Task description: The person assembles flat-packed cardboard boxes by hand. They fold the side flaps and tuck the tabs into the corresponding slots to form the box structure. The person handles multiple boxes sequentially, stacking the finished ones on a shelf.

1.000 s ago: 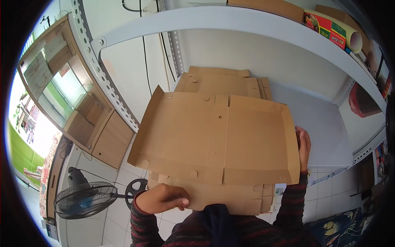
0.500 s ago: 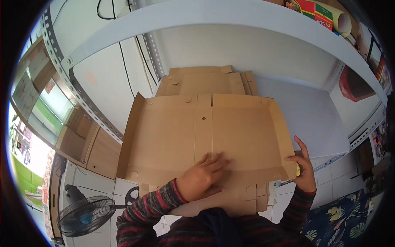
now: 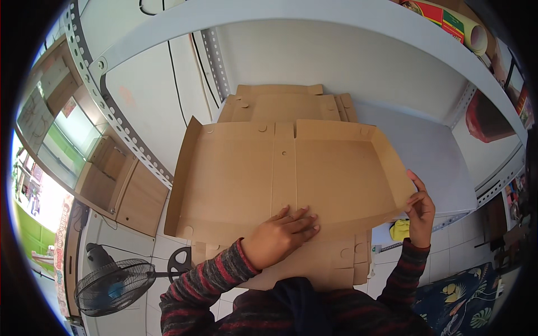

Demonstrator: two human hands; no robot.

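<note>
A brown cardboard box blank (image 3: 230, 173) lies unfolded in front of me, its left side flap standing up and its right flap tilted. Creases and a slot run down its middle, with a small round hole between them. My left hand (image 3: 284, 235) rests palm down near its front edge, fingers stretched out on the board. At the right flap, my right hand (image 3: 421, 213) pinches the outer edge between thumb and fingers. Beneath the blank is a stack of similar flat cardboard pieces (image 3: 291, 106), showing at the back and front.
A grey-white shelf board (image 3: 426, 162) extends to the right under a metal shelf beam (image 3: 269, 19). A yellow cloth-like item (image 3: 399, 230) sits below my right hand. At lower left stands a black fan (image 3: 115, 285), and at lower right lies dark leaf-patterned fabric (image 3: 454, 297).
My right hand has moved up along the right flap, and its raised finger has closed onto the edge. The left hand stays flat on the board. The view has shifted slightly.
</note>
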